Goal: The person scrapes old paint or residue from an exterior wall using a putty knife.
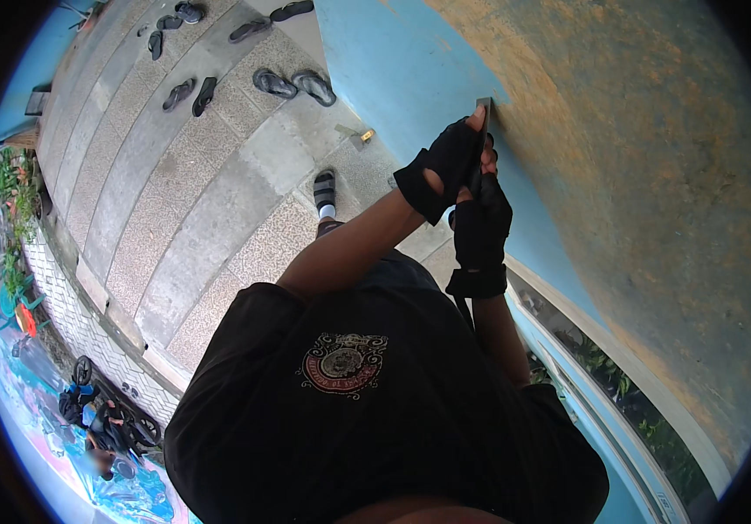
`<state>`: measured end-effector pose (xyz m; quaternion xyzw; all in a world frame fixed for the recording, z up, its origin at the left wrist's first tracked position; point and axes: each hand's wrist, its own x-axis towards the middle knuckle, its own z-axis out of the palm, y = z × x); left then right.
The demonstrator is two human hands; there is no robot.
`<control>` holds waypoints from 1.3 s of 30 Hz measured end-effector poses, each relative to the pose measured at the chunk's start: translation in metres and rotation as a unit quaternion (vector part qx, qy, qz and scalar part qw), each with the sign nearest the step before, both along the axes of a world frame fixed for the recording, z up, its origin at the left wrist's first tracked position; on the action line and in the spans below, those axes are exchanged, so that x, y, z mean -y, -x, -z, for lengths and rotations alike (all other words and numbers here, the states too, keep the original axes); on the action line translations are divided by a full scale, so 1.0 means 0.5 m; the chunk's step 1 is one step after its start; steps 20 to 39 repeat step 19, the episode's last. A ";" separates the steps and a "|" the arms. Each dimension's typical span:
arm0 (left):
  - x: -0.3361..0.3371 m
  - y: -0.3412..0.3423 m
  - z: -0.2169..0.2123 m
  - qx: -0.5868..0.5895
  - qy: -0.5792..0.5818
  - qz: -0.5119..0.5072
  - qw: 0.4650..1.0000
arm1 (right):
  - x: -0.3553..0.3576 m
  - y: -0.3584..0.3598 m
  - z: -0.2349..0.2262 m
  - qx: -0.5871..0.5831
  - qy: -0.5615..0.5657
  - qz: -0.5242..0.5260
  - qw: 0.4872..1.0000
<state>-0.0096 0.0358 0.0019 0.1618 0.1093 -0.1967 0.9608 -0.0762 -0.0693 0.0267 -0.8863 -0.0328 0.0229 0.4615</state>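
Note:
Both of my hands wear black fingerless gloves and are up at the wall on the right. My left hand (447, 166) is closed on a thin flat metal scraper (485, 106), with fingertips against its face. Just below, my right hand (484, 223) wraps round the lower part of the same scraper, whose handle is mostly hidden by the fingers. The blade's upper end meets the wall (568, 113) or comes very near it, where light blue paint borders a brown, patchy worn area.
A small tool with a yellowish part (367, 135) lies on the floor by the wall's foot. Several sandals (274, 84) are scattered on the tiled floor (175, 201). My sandalled foot (326, 190) stands nearby. A window ledge (620, 375) runs at the lower right. A motorcycle (113, 419) is at the lower left.

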 end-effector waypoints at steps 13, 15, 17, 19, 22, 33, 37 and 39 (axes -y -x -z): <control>0.006 0.006 -0.012 -0.027 0.040 -0.015 0.999 | -0.012 -0.006 -0.010 -0.004 -0.037 0.007 0.999; -0.010 -0.008 0.003 0.005 0.016 0.021 1.000 | -0.013 0.000 -0.004 -0.008 -0.021 0.012 1.000; -0.018 -0.004 -0.017 0.003 -0.014 -0.023 1.000 | -0.017 0.007 0.002 0.024 -0.011 0.013 1.000; 0.005 -0.005 -0.004 -0.009 -0.001 -0.010 1.000 | -0.001 0.002 -0.026 -0.015 0.039 0.014 0.999; 0.005 -0.005 -0.004 -0.009 -0.001 -0.010 1.000 | -0.001 0.002 -0.026 -0.015 0.039 0.014 0.999; 0.005 -0.005 -0.004 -0.009 -0.001 -0.010 1.000 | -0.001 0.002 -0.026 -0.015 0.039 0.014 0.999; 0.005 -0.005 -0.004 -0.009 -0.001 -0.010 1.000 | -0.001 0.002 -0.026 -0.015 0.039 0.014 0.999; 0.005 -0.005 -0.004 -0.009 -0.001 -0.010 1.000 | -0.001 0.002 -0.026 -0.015 0.039 0.014 0.999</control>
